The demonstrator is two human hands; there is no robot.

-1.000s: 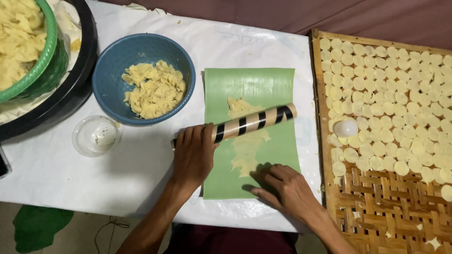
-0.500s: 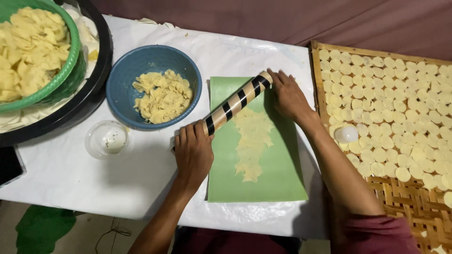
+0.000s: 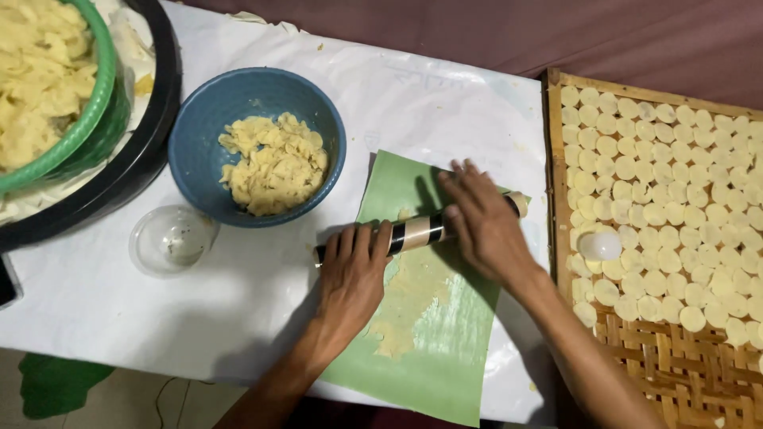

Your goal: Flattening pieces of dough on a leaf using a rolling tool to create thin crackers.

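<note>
Your left hand point(image 3: 354, 266) lies flat, fingers spread, pressing on the near end of the striped rolling pin point(image 3: 417, 230), and your right hand point(image 3: 481, 222) lies open-palmed over its far end; neither closes around it. Half a second ago the pin sat further up the green sheet point(image 3: 433, 342) and steeply slanted; now it has come toward you and lies nearly crosswise. That suggests another pass over the dough point(image 3: 405, 302), which lies as a thin, pale, ragged strip on the sheet just below the pin. Left of the sheet on the white-covered tabletop point(image 3: 238, 318) stands a blue bowl point(image 3: 191, 135) of crumbly dough, with a clear dome-shaped lid point(image 3: 171, 238) beside it. To your right, a woven bamboo tray point(image 3: 636, 349) carries rows of small round discs point(image 3: 660, 167).
</note>
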